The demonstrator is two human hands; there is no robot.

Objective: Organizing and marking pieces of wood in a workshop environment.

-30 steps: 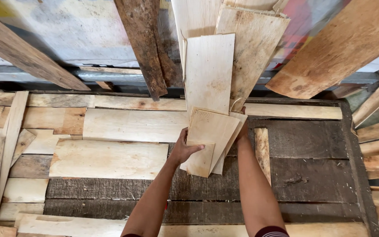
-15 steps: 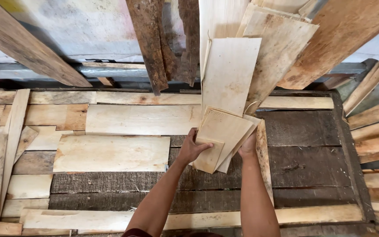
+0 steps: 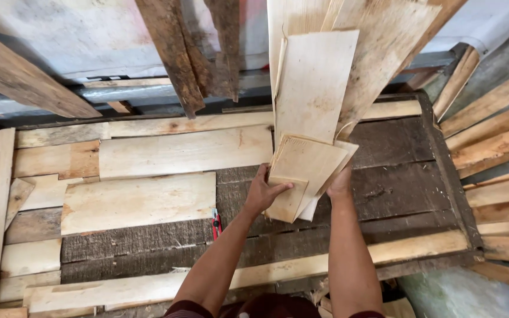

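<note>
The left hand (image 3: 263, 194) grips a small bundle of thin wood sheets (image 3: 301, 174) at its lower left corner. The thumb lies on top of the front sheet and the other fingers are closed under the bundle, so the sheets do not slide apart. The right hand (image 3: 341, 184) supports the same bundle from its right edge; most of its fingers are hidden behind the wood, but they appear to press against the back side and hold it too. The bundle is held tilted above the dark wooden bench (image 3: 396, 176), not resting on it, and its upper end overlaps the lower part of a longer pale sheet (image 3: 313, 85) that leans upright against the wall with other boards.

Several flat pale sheets (image 3: 139, 200) lie side by side on the left part of the bench, probably laid so that each one stays flat. A small red tool (image 3: 215, 222) lies on the bench just beside the left forearm. More planks (image 3: 496, 147) are stacked at the right side.
</note>
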